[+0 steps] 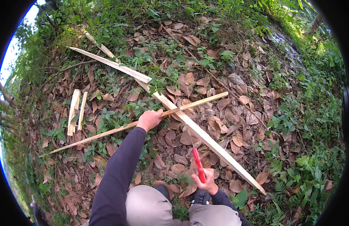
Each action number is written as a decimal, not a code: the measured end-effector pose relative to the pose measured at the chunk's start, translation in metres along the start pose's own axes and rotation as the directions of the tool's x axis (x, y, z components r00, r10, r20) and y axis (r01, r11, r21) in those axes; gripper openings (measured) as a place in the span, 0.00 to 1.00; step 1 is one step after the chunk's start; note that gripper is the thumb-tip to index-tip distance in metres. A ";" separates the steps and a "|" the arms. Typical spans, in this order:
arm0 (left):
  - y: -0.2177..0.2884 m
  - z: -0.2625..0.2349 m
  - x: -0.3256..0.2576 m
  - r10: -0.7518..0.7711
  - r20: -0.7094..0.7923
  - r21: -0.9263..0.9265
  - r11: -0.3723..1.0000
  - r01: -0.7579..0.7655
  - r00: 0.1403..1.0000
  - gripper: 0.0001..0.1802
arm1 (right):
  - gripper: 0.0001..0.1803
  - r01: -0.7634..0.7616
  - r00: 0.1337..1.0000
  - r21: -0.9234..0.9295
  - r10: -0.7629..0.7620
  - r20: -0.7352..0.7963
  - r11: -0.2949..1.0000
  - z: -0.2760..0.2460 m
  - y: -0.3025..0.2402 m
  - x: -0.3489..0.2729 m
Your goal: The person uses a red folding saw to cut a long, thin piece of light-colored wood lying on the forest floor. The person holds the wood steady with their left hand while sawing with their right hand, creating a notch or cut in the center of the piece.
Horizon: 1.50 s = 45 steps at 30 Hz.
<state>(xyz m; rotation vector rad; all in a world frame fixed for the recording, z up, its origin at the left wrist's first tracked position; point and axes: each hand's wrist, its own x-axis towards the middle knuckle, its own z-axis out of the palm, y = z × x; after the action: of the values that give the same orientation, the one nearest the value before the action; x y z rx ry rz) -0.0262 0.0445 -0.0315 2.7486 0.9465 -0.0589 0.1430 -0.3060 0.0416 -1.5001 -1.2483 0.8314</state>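
My left hand is closed around a thin wooden strip, which runs from the lower left up to the right. The strip lies across a thicker pale wooden beam, just to the right of my hand. Lower down, my right hand grips the red handle of a hand saw. Its narrow blade, seen nearly edge-on, points up toward where strip and beam cross. Whether the blade touches the wood is hard to tell.
A pale split plank lies at the far left over the beam's far part. Two short wood pieces rest on the left. Dry brown leaves and low green plants cover the ground. My shoes stand close to the saw. Ferns grow on the right.
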 end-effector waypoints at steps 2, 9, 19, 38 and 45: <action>-0.001 0.000 0.000 -0.006 0.001 -0.010 1.000 0.006 1.000 0.15 | 0.21 0.009 0.994 -0.025 -0.012 -0.112 1.000 -0.003 0.002 0.003; -0.003 0.001 0.000 0.020 -0.012 -0.017 1.000 -0.021 1.000 0.15 | 0.20 -0.010 0.976 -0.010 0.008 -0.218 1.000 0.006 0.018 0.004; 0.003 0.000 0.000 0.018 -0.006 -0.031 0.999 -0.018 1.000 0.14 | 0.20 -0.039 0.984 0.011 0.040 -0.172 0.999 -0.008 0.007 0.009; 0.014 0.004 -0.016 0.016 0.041 -0.037 0.999 -0.015 0.999 0.14 | 0.18 -0.030 0.993 -0.058 0.023 -0.112 0.998 -0.016 0.010 -0.044; 0.014 0.005 -0.018 0.018 0.035 -0.054 0.998 -0.017 0.999 0.15 | 0.20 -0.100 0.985 0.046 0.106 -0.135 0.994 0.000 0.008 0.023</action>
<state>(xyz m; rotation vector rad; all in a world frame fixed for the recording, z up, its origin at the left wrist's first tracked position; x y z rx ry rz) -0.0318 0.0216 -0.0319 2.6973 0.9014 -0.0784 0.1507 -0.2832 0.0359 -1.5733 -1.0548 0.8011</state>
